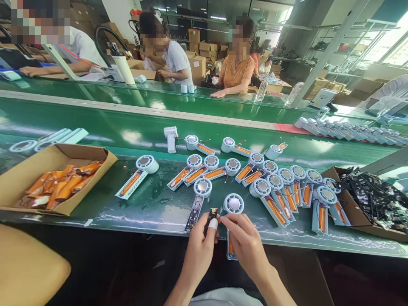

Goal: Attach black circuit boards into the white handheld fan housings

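My left hand (pixel 202 240), with a white cover on its thumb, pinches a small black circuit board (pixel 213 212) upright above the bench edge. Close beside it, my right hand (pixel 244 236) has thumb and forefinger pressed together near the board; what they hold is too small to make out. Under my right hand lies a handheld fan (pixel 233 204), its orange battery (pixel 231 244) showing in the open handle and partly hidden. Just left of my hands rests another fan (pixel 202 187), a black circuit board (pixel 193 214) fitted in its handle.
Several opened fans (pixel 283 182) with orange batteries crowd the bench to the right. A cardboard box of orange batteries (pixel 92 199) stands left; a box of black circuit boards (pixel 379 195) stands right. Beyond runs a green conveyor (pixel 134 114), with co-workers (pixel 237 72) across it.
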Motion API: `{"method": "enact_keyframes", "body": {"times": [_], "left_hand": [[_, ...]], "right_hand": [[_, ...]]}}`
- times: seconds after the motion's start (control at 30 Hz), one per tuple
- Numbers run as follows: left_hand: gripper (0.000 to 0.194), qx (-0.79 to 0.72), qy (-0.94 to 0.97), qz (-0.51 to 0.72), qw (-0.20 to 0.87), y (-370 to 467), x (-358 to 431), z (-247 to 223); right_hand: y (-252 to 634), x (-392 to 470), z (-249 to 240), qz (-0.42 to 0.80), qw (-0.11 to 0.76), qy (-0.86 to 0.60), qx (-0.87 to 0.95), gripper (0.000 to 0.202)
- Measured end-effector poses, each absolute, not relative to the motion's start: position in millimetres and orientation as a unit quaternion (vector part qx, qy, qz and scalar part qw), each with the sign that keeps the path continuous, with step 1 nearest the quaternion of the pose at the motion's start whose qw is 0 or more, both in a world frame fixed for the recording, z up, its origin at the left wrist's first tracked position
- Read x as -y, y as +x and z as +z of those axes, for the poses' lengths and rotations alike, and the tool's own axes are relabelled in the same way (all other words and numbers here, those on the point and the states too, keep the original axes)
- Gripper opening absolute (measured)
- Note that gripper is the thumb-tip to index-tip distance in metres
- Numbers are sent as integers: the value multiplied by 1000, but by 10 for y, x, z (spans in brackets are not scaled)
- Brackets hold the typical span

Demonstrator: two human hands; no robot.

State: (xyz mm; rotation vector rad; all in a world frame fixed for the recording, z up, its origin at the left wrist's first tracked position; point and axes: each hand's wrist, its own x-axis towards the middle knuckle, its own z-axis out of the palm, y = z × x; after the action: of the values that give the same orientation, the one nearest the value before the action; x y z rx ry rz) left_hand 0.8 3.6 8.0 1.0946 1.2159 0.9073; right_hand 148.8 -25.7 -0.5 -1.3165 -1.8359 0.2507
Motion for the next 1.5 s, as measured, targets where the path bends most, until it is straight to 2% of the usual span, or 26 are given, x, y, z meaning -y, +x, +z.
{"method": "enact_keyframes", "body": {"times": [0.2, 0.33, 0.53, 0.9, 1.07, 1.33, 1.5], "left_hand": [[32, -496, 423, 372, 660, 42, -38, 78], [39, -490, 416, 355, 678, 70, -81, 28], [36, -478, 427, 342, 687, 32, -126, -15], [37, -519, 498, 353, 599, 57, -46, 95], [36, -545, 531, 344, 550, 39, -6, 113], [37, -530, 530, 308, 586, 16, 84, 28], [35, -523, 615, 300, 508, 8, 71, 6]], "right_hand": [[1479, 249, -28, 163, 458, -593, 641, 30], [1486, 250, -41, 158, 464, -585, 646, 30], [1505, 266, 1, 138, 420, -545, 712, 28], [1583, 269, 35, 202, 398, -545, 710, 21], [1556, 276, -8, 177, 385, -550, 720, 22], [1520, 231, 4, 117, 394, -563, 717, 16], [1511, 210, 54, 91, 363, -561, 739, 19]]}}
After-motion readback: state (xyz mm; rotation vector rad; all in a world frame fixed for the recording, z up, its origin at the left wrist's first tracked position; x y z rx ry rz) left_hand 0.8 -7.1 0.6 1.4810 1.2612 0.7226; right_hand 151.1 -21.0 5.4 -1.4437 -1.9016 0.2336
